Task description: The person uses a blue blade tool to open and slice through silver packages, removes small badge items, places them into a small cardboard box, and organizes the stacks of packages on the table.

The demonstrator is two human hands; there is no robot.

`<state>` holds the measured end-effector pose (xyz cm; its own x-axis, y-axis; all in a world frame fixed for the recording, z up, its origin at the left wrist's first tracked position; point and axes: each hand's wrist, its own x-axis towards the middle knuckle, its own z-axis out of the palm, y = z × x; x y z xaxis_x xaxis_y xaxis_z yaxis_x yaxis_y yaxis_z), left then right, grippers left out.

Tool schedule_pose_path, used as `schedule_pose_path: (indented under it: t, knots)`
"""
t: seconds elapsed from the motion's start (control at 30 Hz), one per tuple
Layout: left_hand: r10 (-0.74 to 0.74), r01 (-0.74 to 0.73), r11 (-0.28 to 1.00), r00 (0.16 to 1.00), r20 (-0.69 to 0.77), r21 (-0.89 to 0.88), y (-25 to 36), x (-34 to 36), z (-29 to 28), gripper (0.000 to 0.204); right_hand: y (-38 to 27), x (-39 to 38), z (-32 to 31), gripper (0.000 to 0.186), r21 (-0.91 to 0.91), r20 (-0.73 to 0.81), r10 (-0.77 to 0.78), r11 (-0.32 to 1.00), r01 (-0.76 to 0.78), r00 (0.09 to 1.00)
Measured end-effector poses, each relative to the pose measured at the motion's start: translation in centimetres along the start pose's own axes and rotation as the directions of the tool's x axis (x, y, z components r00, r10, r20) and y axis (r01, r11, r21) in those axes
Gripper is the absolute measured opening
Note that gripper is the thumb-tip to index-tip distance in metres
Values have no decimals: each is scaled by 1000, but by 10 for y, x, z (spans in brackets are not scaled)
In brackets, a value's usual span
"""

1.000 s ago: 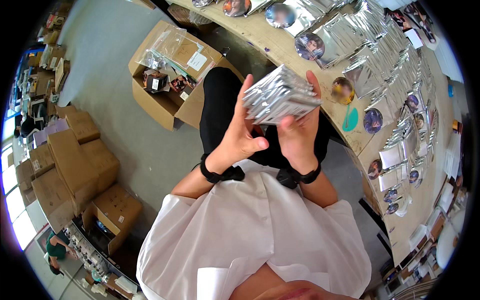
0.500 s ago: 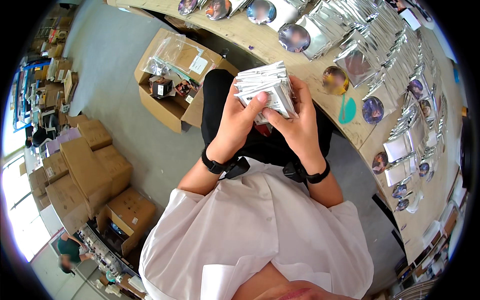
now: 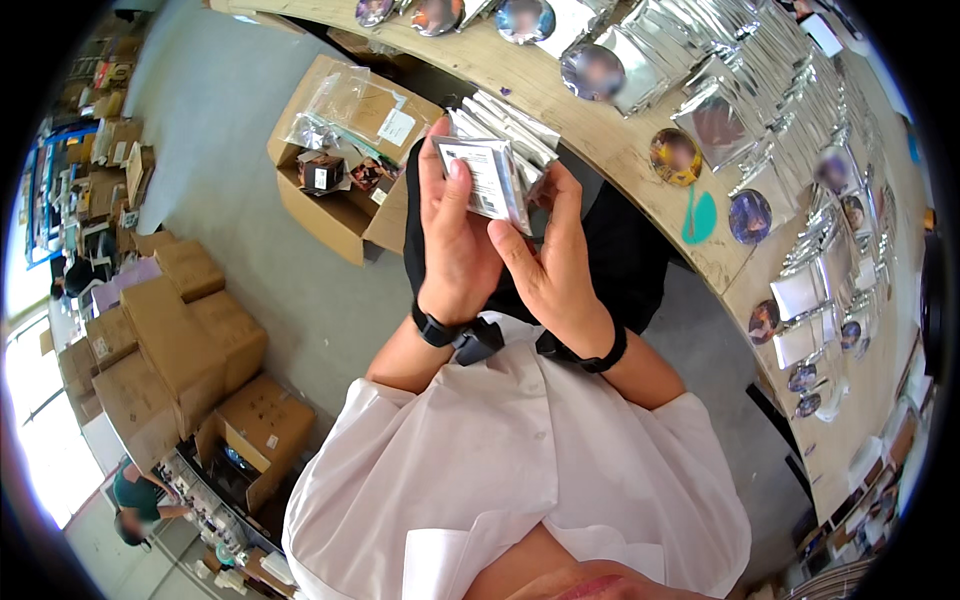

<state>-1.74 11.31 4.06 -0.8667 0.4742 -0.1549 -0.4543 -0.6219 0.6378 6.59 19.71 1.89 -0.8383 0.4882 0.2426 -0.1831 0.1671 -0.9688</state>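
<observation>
A thick stack of flat silver packets (image 3: 492, 182) is held over my lap, with a printed white label on its front packet. My left hand (image 3: 455, 225) is closed round the stack's left side, its thumb pressed on the label. On the other side, my right hand (image 3: 560, 265) has its fingers curled along the stack's right edge; its thumb lies by the lower right corner. The rear packets (image 3: 510, 122) fan out unevenly behind the front one. Where the fingers pass behind the stack they are hidden.
Rows of silver packets (image 3: 800, 90) and round picture badges (image 3: 676, 157) cover the wooden table (image 3: 735, 265) at right, near a teal flat piece (image 3: 700, 218). An open carton (image 3: 325, 215) stands beyond my left hand. More cartons (image 3: 170, 330) are piled at left; a person (image 3: 140, 495) is farther off.
The stack has shifted left and tilted, and its rear packets have spread apart. My right hand has moved left and nearer to me, its thumb now off the front label.
</observation>
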Motion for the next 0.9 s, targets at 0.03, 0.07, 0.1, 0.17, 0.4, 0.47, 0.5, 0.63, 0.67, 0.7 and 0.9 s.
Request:
schedule_pose_path:
  t: [0.03,0.07,0.1,0.17,0.4,0.47,0.5,0.63,0.67,0.7,0.9]
  knots:
    - [13,-13,1000,1000,20,3,3,3,-1,65,-3,4,-7,77,-158,24,-31,987,34,999]
    - [16,-16,1000,999,28,-5,5,5,-2,65,-5,6,-13,78,-81,19,18,997,-17,1000]
    - [7,-10,999,998,67,39,4,7,-10,66,-7,7,-18,80,-2,16,67,998,-67,998]
    - [-15,-4,992,989,145,128,0,12,-22,76,-17,16,-25,82,166,16,144,976,-144,990]
    - [-105,121,978,990,99,-169,-8,6,-11,90,8,11,-1,73,-2,-183,-19,1000,19,983]
    - [-190,204,948,979,79,-245,-13,5,-13,81,9,9,8,71,-63,-242,-73,996,60,967]
    - [-238,252,890,968,86,-380,-18,5,-20,78,9,11,16,73,34,-296,-36,998,48,954]
    - [-281,263,924,959,-26,-278,-17,13,-28,70,7,17,19,84,-429,-155,-189,897,106,970]
    - [-305,284,916,952,-29,-282,-12,18,-31,70,6,18,19,85,-440,-134,-190,891,113,973]
    - [-347,304,900,933,-91,-313,-4,22,-28,71,5,20,19,86,-450,-113,-190,885,120,975]
    - [-274,270,924,961,24,-271,0,28,-33,61,2,22,14,97,-540,-90,-292,818,199,952]
